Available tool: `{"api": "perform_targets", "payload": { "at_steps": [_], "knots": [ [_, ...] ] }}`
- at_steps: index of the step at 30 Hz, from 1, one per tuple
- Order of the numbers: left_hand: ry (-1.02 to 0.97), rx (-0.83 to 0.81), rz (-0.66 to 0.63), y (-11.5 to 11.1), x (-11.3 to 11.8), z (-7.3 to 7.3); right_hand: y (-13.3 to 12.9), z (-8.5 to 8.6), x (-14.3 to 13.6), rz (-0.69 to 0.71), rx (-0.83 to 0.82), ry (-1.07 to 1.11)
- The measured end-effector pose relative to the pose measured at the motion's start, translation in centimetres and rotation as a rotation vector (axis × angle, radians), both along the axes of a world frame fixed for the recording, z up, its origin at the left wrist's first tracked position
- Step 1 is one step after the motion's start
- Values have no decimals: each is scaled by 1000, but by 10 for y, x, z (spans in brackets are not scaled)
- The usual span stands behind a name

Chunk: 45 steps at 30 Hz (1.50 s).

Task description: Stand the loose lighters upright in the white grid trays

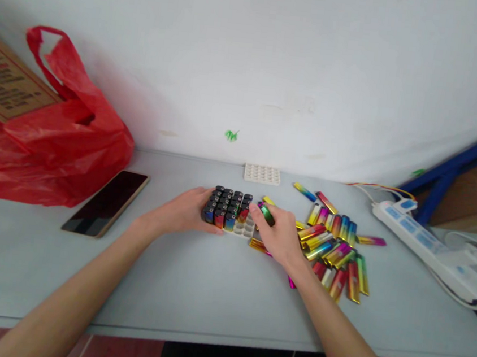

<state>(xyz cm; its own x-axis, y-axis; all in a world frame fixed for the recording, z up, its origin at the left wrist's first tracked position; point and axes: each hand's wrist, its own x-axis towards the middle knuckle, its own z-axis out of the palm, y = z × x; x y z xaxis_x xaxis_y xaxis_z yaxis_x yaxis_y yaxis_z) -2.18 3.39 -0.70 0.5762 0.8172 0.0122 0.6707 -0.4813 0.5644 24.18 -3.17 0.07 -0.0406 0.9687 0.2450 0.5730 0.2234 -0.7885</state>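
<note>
A white tray (pixel 245 227) with round-edged slots lies on the table, several black-topped, shiny lighters (pixel 227 207) standing upright in it. Bare slots show at the tray's near right. My left hand (pixel 195 209) grips the tray's left side, thumb along the front and the other fingers mostly hidden behind the lighters. Over the right end of the tray, my right hand (pixel 278 231) is closed around a green lighter (pixel 267 214), held tilted. To the right of that hand lies a loose pile of multicoloured metallic lighters (pixel 333 248), a few of them partly hidden by my forearm.
A second white slotted tray (pixel 262 174) lies near the wall. At the left are a phone (pixel 106 203), a red plastic bag (pixel 66 149) and a cardboard box (pixel 10 78). A white power strip (pixel 429 249) with cables lies at the right, beside a blue frame (pixel 447 178).
</note>
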Motion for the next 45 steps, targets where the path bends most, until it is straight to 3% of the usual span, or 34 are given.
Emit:
{"api": "perform_targets", "payload": {
  "at_steps": [11, 15, 22, 30, 34, 39, 43, 45],
  "knots": [
    [-22, 41, -42, 0, -1, -1, -1, 0, 2, -28, -15, -27],
    [-45, 30, -55, -1, 2, 1, -5, 3, 8, 83, -12, -64],
    [-31, 40, -19, -4, 2, 3, -6, 1, 12, 234, 194, -242],
    [-39, 25, -43, -2, 1, 3, -6, 4, 22, 277, 56, -154],
    [-30, 22, -26, -2, 1, 3, -3, -2, 22, 355, 26, -248],
    [-29, 9, -35, -3, 1, 3, -2, -6, 9, 210, 58, -476],
    [-7, -8, 12, -2, 0, 0, -1, -1, 13, 238, 66, -373],
    [-7, -5, 24, -1, -1, -2, 3, 1, 26, 178, 85, -316]
  ]
}}
